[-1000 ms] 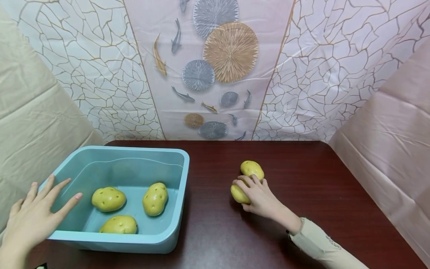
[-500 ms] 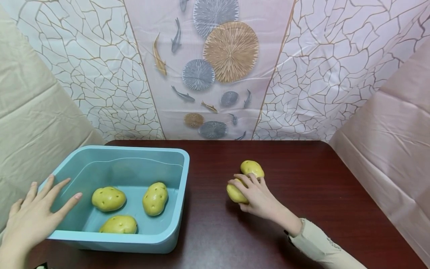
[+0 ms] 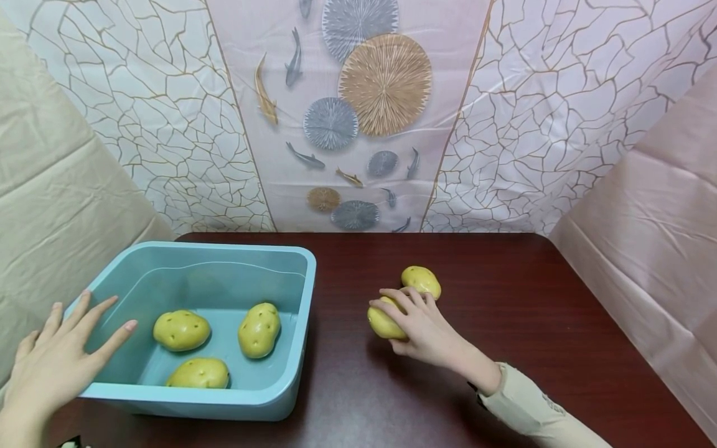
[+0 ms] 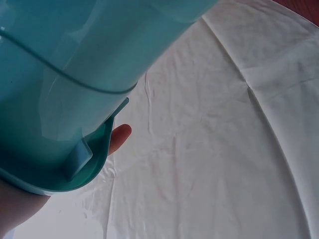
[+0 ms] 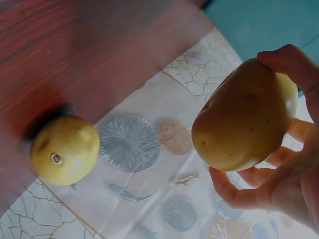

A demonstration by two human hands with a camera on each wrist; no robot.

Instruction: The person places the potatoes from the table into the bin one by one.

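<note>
In the head view, your right hand (image 3: 424, 331) has carried its potato (image 3: 383, 322) nearer the tub (image 3: 305, 298) on its left, where your left hand (image 3: 56, 364) lies spread. Right wrist: your thumb (image 5: 290, 63) and fingers (image 5: 234, 194) pinch it, apart from the other potato (image 5: 65, 149).

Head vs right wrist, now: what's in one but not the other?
Only head: left hand at the left end of the bin, three potatoes inside it, right sleeve.
Only right wrist: dark knot on the end of the loose potato.
Both: right hand gripping the held potato, the loose one, table, bin (cropped in right wrist), patterned backdrop.
</note>
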